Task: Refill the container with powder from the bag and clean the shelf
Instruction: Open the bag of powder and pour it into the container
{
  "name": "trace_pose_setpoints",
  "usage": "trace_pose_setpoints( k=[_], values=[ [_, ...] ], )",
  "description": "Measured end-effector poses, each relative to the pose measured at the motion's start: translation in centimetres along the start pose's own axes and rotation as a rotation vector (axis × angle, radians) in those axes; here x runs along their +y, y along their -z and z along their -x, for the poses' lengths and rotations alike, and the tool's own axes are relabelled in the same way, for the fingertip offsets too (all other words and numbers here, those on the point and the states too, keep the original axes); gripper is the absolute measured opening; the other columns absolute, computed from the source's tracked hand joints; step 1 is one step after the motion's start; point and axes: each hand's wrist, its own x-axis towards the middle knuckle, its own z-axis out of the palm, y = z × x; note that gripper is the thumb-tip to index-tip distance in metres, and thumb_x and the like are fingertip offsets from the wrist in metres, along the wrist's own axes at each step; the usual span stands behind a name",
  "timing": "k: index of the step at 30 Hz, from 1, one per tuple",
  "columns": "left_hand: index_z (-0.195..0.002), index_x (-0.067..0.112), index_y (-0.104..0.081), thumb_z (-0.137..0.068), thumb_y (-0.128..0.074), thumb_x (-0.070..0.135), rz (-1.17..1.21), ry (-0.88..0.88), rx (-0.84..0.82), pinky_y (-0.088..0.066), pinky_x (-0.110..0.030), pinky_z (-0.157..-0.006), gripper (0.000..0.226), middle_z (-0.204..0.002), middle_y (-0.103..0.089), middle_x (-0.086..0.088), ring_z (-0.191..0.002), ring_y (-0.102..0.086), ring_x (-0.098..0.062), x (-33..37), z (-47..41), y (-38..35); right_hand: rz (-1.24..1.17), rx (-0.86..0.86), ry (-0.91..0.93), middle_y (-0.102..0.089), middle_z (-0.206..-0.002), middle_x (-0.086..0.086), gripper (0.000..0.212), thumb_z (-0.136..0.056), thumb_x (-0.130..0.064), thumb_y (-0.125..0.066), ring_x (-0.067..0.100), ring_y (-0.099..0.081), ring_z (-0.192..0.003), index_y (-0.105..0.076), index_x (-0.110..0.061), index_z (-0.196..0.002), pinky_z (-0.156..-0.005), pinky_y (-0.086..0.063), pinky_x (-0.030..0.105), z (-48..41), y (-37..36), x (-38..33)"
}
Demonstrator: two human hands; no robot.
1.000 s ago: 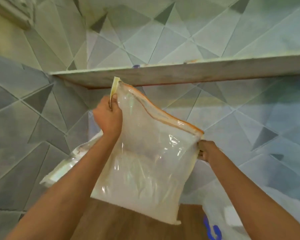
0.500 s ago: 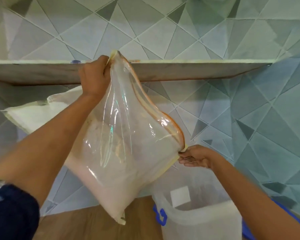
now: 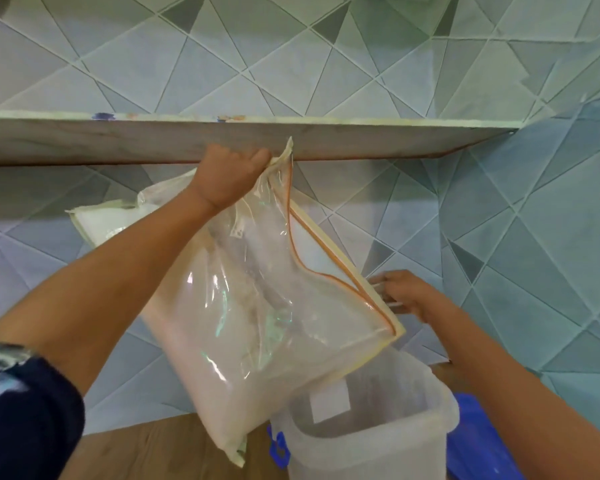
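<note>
I see two surfaces. A grey shelf runs across the tiled wall, seen from below its front edge, so I can't tell what lies on top; small blue and orange marks show along its pale upper lip. Lower down, a wooden surface carries a translucent container with a blue clasp, and just beside it, right, a blue lid.
</note>
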Motion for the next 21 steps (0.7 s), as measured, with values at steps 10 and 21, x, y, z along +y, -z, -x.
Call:
trace_pose_setpoints(
  k=[10, 21],
  values=[
    [-0.057, 0.019, -0.060, -0.049, -0.082, 0.015, -0.037, -0.037, -0.106, -0.023, -0.013, -0.036, 0.024, -0.043, -0.054, 0.002, -0.030, -0.046, -0.015, 2.5, -1.0, -1.6, 0.005, -0.117, 0.433, -0.060, -0.123, 0.008, 0.069, -0.075, -0.062, -0.060, 0.023, -0.059, -0.106, -0.053, -0.015, -0.125, -0.090, -0.047, 0.032, -1.2, -4.5, -8.7],
    [-0.056, 0.014, -0.061, -0.044, -0.083, 0.004, 0.014, 0.007, -0.171, -0.028, -0.012, -0.037, 0.026, -0.040, -0.057, -0.002, -0.029, -0.053, -0.021, 3.1, -0.3, -4.1, 0.137, 0.049, 0.331, -0.051, -0.097, 0.012, 0.031, -0.086, -0.024, -0.061, 0.024, -0.052, -0.088, -0.057, -0.001, -0.106, -0.072, -0.039, 0.028, -4.9, -6.8, -14.3]
  ],
)
